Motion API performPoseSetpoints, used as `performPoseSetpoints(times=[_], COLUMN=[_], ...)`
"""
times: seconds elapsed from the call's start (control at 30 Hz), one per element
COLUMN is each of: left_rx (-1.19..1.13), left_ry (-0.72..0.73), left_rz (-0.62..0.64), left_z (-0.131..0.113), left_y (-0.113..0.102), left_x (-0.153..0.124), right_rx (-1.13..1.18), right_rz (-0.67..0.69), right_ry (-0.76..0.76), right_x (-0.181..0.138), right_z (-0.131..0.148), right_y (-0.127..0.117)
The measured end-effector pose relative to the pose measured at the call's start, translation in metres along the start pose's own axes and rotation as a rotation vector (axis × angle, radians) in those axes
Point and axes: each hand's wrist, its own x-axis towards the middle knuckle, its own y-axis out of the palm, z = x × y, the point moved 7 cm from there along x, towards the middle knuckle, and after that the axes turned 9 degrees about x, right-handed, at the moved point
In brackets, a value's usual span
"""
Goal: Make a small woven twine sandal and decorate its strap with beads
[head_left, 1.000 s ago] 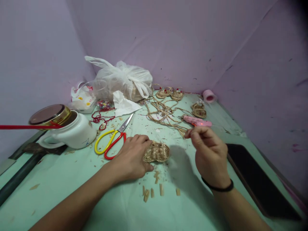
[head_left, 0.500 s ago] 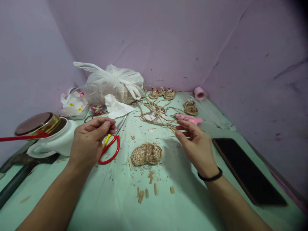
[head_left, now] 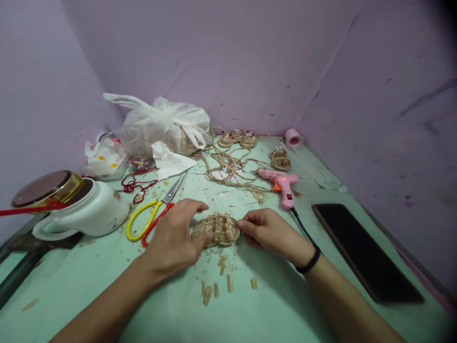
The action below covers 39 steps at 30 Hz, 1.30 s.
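A small woven straw piece (head_left: 218, 228), shaped like a tiny sole, lies flat on the pale green table (head_left: 107, 295). My left hand (head_left: 176, 238) rests on its left edge with fingers curled against it. My right hand (head_left: 266, 230) touches its right edge, fingertips pinched at the weave. Several short cut straw bits (head_left: 221, 286) lie just in front of the piece. Red-and-yellow scissors (head_left: 152, 216) lie left of my left hand.
A pink glue gun (head_left: 282, 183) with a black cord lies beyond my right hand. Loose twine (head_left: 232, 169) and small woven pieces (head_left: 239, 139) sit further back, by a white plastic bag (head_left: 167, 124). A white pot (head_left: 82, 212) stands left, a black phone (head_left: 360, 250) lies right.
Both hands came down from above the table onto the woven piece, one at each side. The left hand was raised and pinched near the scissors half a second ago.
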Motion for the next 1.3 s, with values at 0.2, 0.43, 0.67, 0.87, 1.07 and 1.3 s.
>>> performPoseSetpoints(times=[0.2, 0.43, 0.67, 0.87, 1.07, 1.3], left_rx=[0.19, 0.239, 0.274, 0.465, 0.495, 0.516], left_ry=[0.101, 0.037, -0.174, -0.178, -0.227, -0.241], left_rz=[0.194, 0.232, 0.168, 0.146, 0.119, 0.127], left_z=[-0.019, -0.024, -0.022, -0.036, -0.032, -0.034], left_y=[0.022, 0.022, 0.03, 0.034, 0.035, 0.04], left_x=[-0.002, -0.008, -0.01, -0.009, -0.006, -0.005], right_rx=[0.021, 0.124, 0.338, 0.454, 0.492, 0.514], right_rz=[-0.08, -0.158, -0.186, -0.273, -0.294, -0.319], right_ry=[-0.03, -0.062, -0.062, -0.086, -0.09, -0.114], right_x=[0.002, 0.004, 0.007, 0.012, 0.012, 0.011], right_z=[0.002, 0.003, 0.006, 0.0, -0.002, -0.003], right_y=[-0.003, -0.002, -0.003, -0.005, -0.004, -0.002])
